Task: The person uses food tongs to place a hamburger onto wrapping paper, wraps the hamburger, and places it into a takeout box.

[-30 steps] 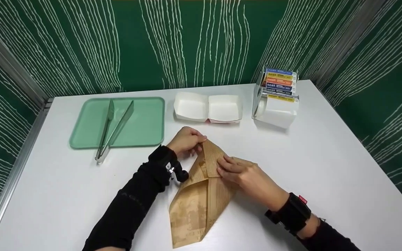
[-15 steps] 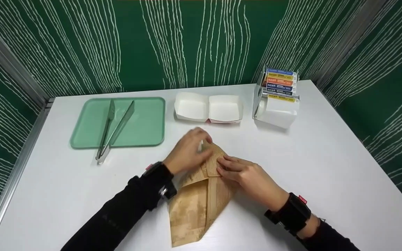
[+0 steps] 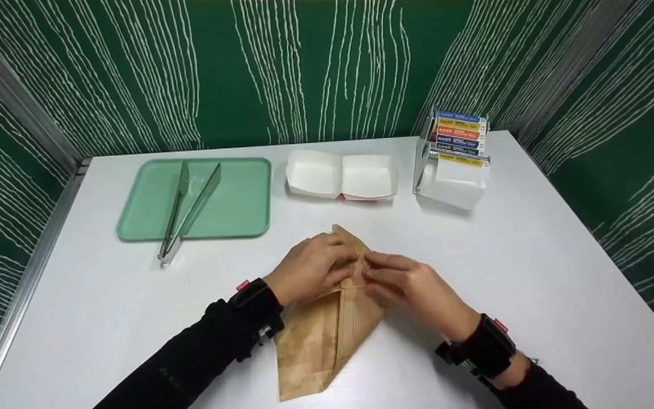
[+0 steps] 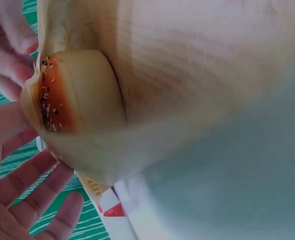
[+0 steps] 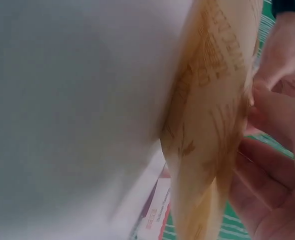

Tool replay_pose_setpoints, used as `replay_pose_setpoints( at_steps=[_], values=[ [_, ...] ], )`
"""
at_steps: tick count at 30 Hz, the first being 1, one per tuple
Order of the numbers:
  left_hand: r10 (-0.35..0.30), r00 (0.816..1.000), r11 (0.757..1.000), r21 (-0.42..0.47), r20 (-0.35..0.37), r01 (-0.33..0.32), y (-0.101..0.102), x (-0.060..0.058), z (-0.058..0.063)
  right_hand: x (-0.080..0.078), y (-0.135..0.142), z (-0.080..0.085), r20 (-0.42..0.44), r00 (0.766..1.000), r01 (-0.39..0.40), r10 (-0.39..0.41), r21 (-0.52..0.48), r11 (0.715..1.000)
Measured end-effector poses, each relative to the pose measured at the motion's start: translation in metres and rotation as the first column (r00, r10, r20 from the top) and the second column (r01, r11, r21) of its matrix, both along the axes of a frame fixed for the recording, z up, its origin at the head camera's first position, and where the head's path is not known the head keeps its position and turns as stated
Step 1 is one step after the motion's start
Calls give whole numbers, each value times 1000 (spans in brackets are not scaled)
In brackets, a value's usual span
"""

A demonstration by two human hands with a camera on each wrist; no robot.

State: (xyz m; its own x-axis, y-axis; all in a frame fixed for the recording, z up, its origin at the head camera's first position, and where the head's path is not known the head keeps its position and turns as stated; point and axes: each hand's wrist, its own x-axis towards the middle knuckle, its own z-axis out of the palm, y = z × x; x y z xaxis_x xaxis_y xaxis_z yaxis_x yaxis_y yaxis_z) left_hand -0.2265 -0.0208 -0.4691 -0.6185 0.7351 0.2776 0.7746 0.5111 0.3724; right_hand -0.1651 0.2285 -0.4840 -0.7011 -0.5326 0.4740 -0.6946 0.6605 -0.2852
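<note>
A brown printed wrapping paper (image 3: pixel 307 346) lies partly folded on the white table, its pointed flap uppermost. In the left wrist view, a bun (image 4: pixel 82 92) with a seed-dotted top shows through the paper's open side. My left hand (image 3: pixel 315 267) rests over the flap from the left. Its fingers (image 4: pixel 37 187) are spread and nearly straight, touching the paper beside the bun. From the right, my right hand (image 3: pixel 412 287) has thumb and fingertips at the flap's edge, pinching the paper there. In the right wrist view, the paper partly covers the fingertips of that hand.
Metal tongs (image 3: pixel 176 233) lie on a green tray (image 3: pixel 236 216) at the back left. An open white burger box (image 3: pixel 341 196) stands behind the paper. Farther right is a dispenser (image 3: pixel 455 170) with colour-striped labels. Green walls stand behind the table.
My left hand has left the flap's upper tip, swung over the paper and come down nearer my right hand. The right hand has shifted a little; the wrapping paper lies much as before.
</note>
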Motion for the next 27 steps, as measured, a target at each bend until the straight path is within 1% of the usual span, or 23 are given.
replay_pose_setpoints(
  at_steps=[2,3,5,7,10,15,19,22,27],
  values=[
    [5,1000,1000,4,0,-5,0,1,0,0,6,2,43,996,80,-80,-16,997],
    [7,1000,1000,4,-3,-7,0,1,0,-1,9,2,67,990,125,-124,-14,992],
    [9,1000,1000,5,-8,-9,1,1,0,-1,16,2,119,972,204,-202,-5,979],
    [9,1000,1000,4,-10,-9,1,2,0,-1,22,0,160,955,251,-249,5,968],
    [14,1000,1000,-9,-20,-14,1,3,0,-2,28,-3,193,944,273,-267,-4,962],
    [23,998,999,-29,-54,-25,2,6,0,-4,30,-7,198,932,318,-302,-51,947],
    [33,996,998,-41,-87,-36,3,7,-2,-5,31,-7,224,920,347,-322,-85,934],
    [42,991,997,-56,-124,-49,5,8,-3,-5,32,-6,239,911,364,-335,-91,927],
    [55,990,995,-76,-131,-65,7,10,-4,-4,34,-4,318,882,389,-347,-76,918]
  ],
)
